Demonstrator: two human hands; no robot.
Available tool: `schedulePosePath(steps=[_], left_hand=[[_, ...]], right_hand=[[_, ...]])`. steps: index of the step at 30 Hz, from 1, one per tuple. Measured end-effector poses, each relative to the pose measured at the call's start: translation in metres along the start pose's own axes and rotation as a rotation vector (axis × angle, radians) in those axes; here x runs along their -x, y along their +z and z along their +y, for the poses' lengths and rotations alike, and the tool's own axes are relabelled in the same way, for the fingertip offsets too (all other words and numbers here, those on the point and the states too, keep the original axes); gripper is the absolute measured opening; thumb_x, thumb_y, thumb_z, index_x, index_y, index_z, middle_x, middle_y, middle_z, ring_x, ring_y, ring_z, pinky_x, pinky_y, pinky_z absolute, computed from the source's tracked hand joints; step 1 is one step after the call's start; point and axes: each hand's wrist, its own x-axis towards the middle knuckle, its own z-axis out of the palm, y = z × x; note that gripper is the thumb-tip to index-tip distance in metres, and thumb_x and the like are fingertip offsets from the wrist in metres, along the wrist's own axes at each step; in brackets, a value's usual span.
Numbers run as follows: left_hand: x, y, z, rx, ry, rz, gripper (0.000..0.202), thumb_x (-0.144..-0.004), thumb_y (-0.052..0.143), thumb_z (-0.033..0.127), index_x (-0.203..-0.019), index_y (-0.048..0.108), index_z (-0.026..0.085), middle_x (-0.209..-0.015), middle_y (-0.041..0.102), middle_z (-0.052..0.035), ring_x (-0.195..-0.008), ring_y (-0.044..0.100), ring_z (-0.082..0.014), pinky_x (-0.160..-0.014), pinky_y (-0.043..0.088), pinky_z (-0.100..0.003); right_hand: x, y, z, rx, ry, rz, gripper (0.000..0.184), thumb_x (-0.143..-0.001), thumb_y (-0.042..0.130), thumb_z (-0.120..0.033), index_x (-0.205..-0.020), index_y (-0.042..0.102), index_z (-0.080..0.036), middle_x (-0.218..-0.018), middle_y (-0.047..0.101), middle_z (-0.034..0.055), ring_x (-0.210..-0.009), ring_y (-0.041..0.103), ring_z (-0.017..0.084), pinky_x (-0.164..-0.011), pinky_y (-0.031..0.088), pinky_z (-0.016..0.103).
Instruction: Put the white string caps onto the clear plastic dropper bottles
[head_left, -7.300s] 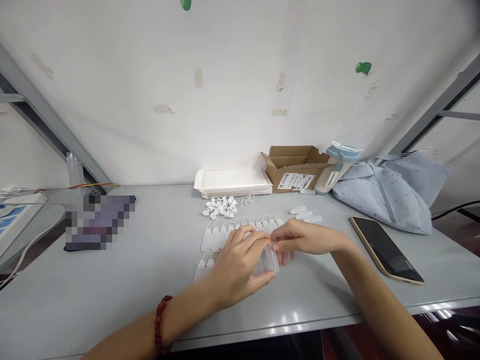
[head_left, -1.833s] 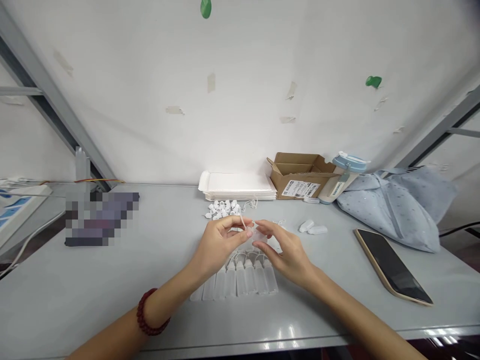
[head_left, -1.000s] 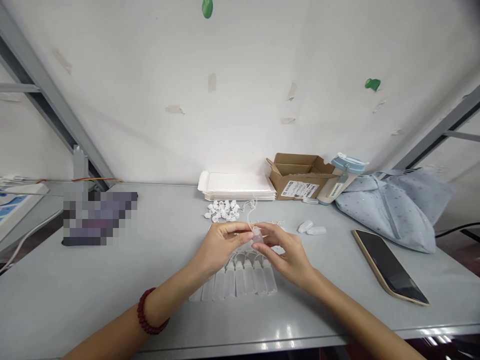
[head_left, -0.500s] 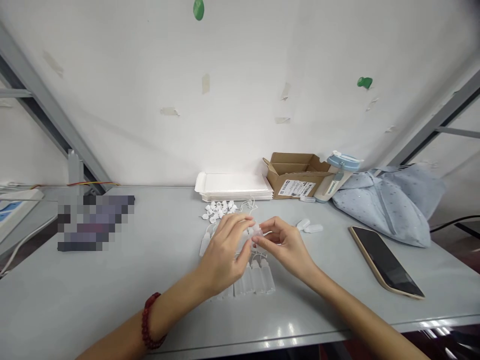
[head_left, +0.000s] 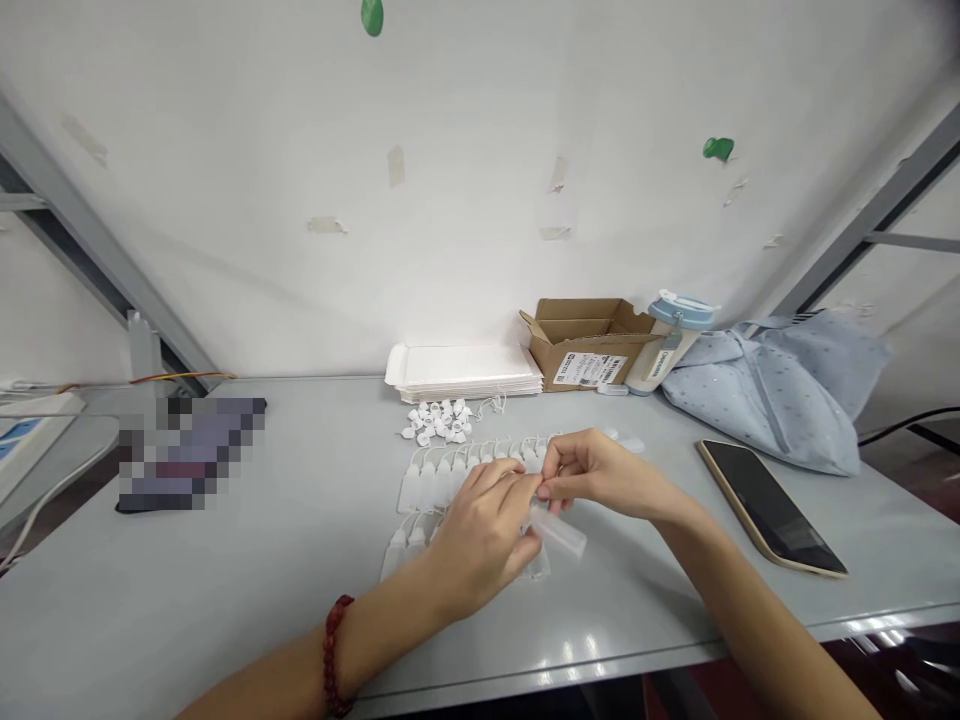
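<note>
Head view: my left hand is holding one bottle, right hand grip unclear; corded bottles lying done, loose caps remaining.

Your one camera is worn on your head, looking forward and steeply down from above the near edge of the table. It sits close to your left hand and right hand, yet takes in the table's left and right edges. Past the far edge, it faces the white wall.
</note>
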Motion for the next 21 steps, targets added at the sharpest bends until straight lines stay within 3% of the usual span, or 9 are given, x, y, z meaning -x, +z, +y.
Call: schedulePosePath(steps=[3, 7, 10, 15, 18, 21], left_hand=[[0.000, 0.005, 0.001, -0.029, -0.011, -0.047, 0.016, -0.081, 0.052, 0.008, -0.094, 0.055, 0.015, -0.091, 0.063, -0.0061, -0.101, 0.051, -0.0240, -0.081, 0.046, -0.039], [-0.003, 0.006, 0.001, -0.058, -0.120, -0.056, 0.007, -0.085, 0.051, 0.013, -0.086, 0.057, 0.016, -0.085, 0.063, -0.0043, -0.090, 0.053, -0.0219, -0.074, 0.046, -0.037], [-0.004, 0.005, -0.001, -0.102, -0.164, -0.100, 0.014, -0.088, 0.048, 0.017, -0.079, 0.058, 0.016, -0.077, 0.062, -0.0041, -0.085, 0.053, -0.0223, -0.071, 0.045, -0.038], [-0.005, -0.003, 0.000, -0.046, -0.218, -0.119, 0.014, -0.087, 0.047, 0.015, -0.086, 0.060, 0.017, -0.082, 0.061, -0.0051, -0.087, 0.051, -0.0220, -0.074, 0.045, -0.038], [-0.005, -0.015, 0.007, 0.054, -0.158, -0.156, 0.016, -0.087, 0.047, 0.016, -0.098, 0.059, 0.017, -0.089, 0.060, -0.0060, -0.087, 0.050, -0.0203, -0.076, 0.045, -0.036], [-0.001, -0.024, 0.019, 0.101, -0.002, -0.315, 0.020, -0.085, 0.055, 0.027, -0.102, 0.057, 0.016, -0.096, 0.058, -0.0077, -0.091, 0.049, -0.0217, -0.078, 0.045, -0.036]], right_hand=[[-0.003, -0.001, 0.002, -0.085, 0.065, -0.090, 0.025, -0.069, 0.071, -0.035, -0.067, 0.057, -0.015, -0.066, 0.069, 0.0042, -0.067, 0.067, 0.017, -0.061, 0.049, 0.027], [-0.007, 0.001, 0.004, -0.092, 0.044, -0.018, 0.025, -0.070, 0.070, -0.036, -0.068, 0.057, -0.014, -0.064, 0.069, 0.0042, -0.066, 0.067, 0.016, -0.060, 0.049, 0.026], [-0.006, 0.000, 0.002, -0.074, 0.040, -0.021, 0.025, -0.071, 0.069, -0.037, -0.070, 0.058, -0.014, -0.065, 0.069, 0.0044, -0.067, 0.067, 0.017, -0.061, 0.049, 0.026], [-0.005, -0.003, 0.000, -0.063, 0.025, 0.032, 0.025, -0.070, 0.070, -0.037, -0.074, 0.061, -0.014, -0.067, 0.069, 0.0036, -0.071, 0.068, 0.018, -0.064, 0.050, 0.028], [-0.005, -0.004, 0.001, -0.054, 0.006, 0.044, 0.024, -0.070, 0.069, -0.037, -0.074, 0.061, -0.014, -0.066, 0.068, 0.0032, -0.069, 0.067, 0.017, -0.064, 0.050, 0.028], [-0.006, -0.005, 0.002, -0.049, -0.006, 0.069, 0.024, -0.071, 0.068, -0.037, -0.074, 0.060, -0.015, -0.064, 0.068, 0.0026, -0.067, 0.066, 0.016, -0.063, 0.051, 0.029]])
